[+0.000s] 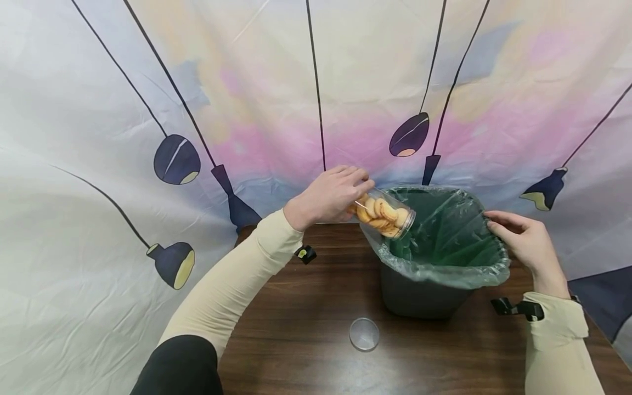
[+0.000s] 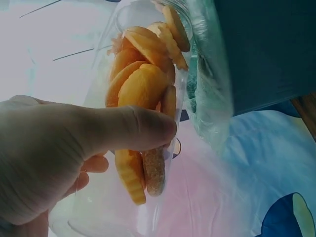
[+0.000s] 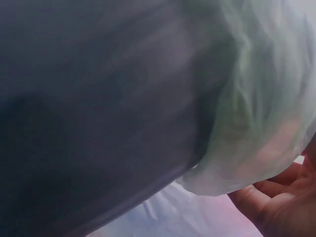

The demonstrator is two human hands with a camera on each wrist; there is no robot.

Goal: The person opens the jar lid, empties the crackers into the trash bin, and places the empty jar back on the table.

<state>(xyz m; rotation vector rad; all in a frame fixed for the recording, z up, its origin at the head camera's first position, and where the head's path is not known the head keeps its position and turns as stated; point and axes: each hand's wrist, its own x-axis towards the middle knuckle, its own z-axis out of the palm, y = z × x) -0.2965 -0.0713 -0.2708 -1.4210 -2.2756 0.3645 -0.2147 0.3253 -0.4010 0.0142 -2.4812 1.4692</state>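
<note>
Cloth [image 1: 89, 258] printed with dark lamps fills the left of my head view. Next I see the left hand [image 1: 329, 196] grasping a clear jar [image 1: 409, 220], tilted, with golden cookies [image 1: 382, 212] inside; its lower end is over the left part of the opening of a dark bin [image 1: 419, 296]. Below, a clear round lid [image 1: 364, 334] lies on the brown desk [image 1: 301, 318], near the bin. Green liner [image 1: 444, 274] folds over the bin's rim. Farthest right, I have the right hand [image 1: 529, 241] pinching the liner's edge.
</note>
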